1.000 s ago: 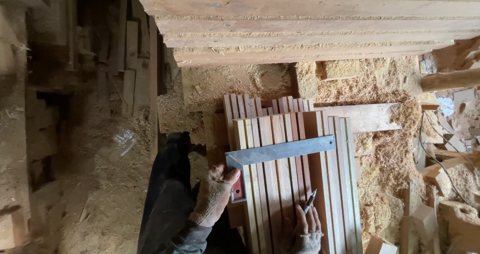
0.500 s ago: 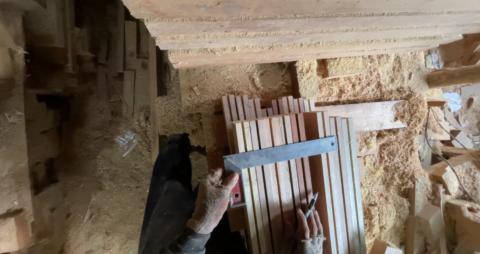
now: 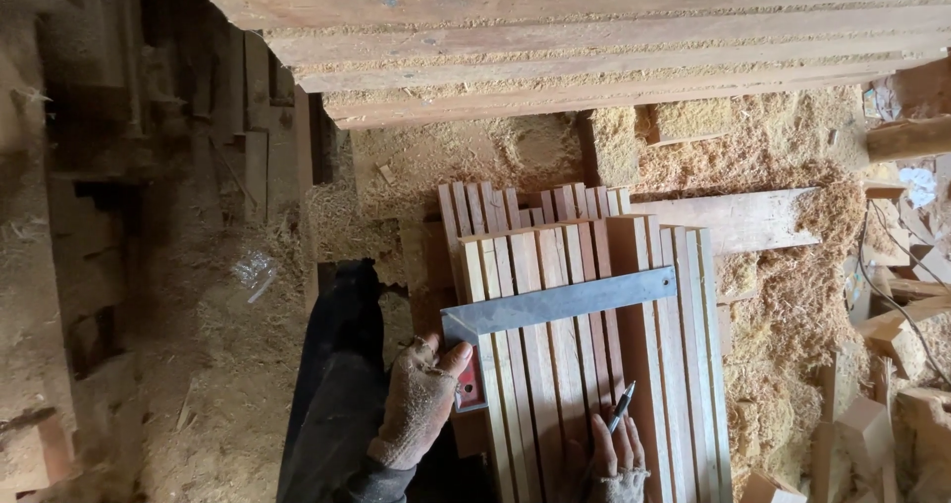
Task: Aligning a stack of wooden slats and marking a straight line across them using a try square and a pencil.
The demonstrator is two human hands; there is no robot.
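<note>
Marking step: our left hand [image 3: 421,404] grips the square [image 3: 555,303] across the slats [image 3: 580,364] while right hand [image 3: 616,458] fingers pinch the pencil [image 3: 620,406], which we judge must next reach the blade.

A metal square [image 3: 555,303] lies across the wooden slats [image 3: 584,364].

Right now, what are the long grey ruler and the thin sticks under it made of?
The flat grey square blade looks like bare metal: smooth with a dull sheen. The pale slats are planed wood, with visible grain. The left hand holds the blade's red handle, material unclear.
</note>
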